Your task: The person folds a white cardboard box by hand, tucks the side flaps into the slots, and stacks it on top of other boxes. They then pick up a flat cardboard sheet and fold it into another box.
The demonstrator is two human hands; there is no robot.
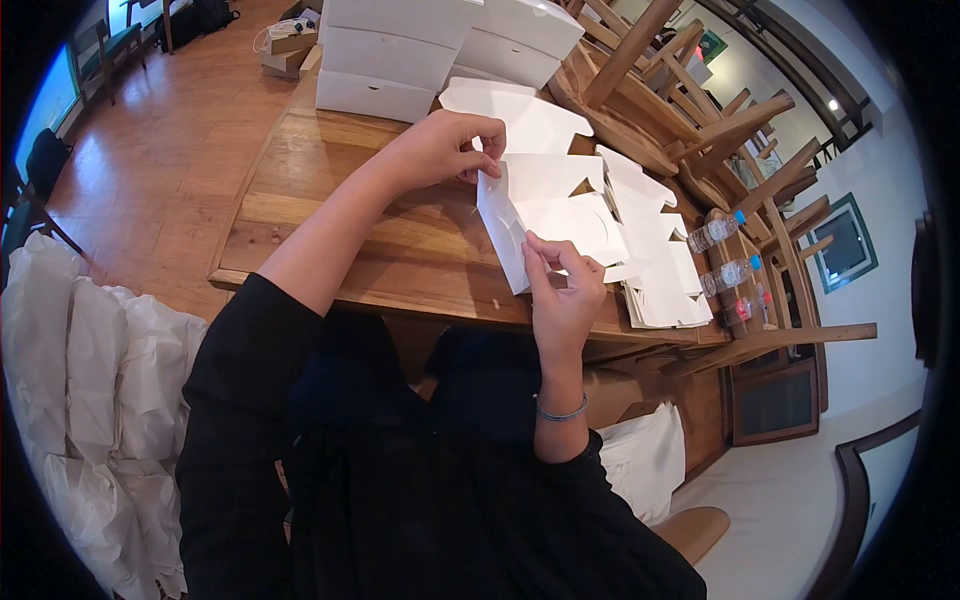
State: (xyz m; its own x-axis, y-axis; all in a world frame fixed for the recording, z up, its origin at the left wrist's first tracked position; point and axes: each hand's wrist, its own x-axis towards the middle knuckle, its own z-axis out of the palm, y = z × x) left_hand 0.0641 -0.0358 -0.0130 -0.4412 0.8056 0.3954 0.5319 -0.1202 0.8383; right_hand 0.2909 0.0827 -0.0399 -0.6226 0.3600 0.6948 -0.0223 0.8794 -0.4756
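A partly folded white cardboard box [550, 180] lies on the wooden table with one side wall raised toward me. My left hand [452, 150] pinches the far corner of that wall between thumb and curled fingers. At the near end of the same wall, my right hand [565, 290] grips the edge with thumb and forefinger, its other fingers bent. Just right of the box rests a pile of flat white box blanks [655, 240]. Another white cardboard piece [515, 110] lies behind it. Folded white boxes [385, 60] are stacked at the table's far side.
Plastic bottles with blue caps [730, 275] stand past the blanks. Wooden chairs [690, 120] are piled upside down at the right. White wrapped bundles [110, 380] sit on my left. The wooden table's [300, 200] left edge borders the floor.
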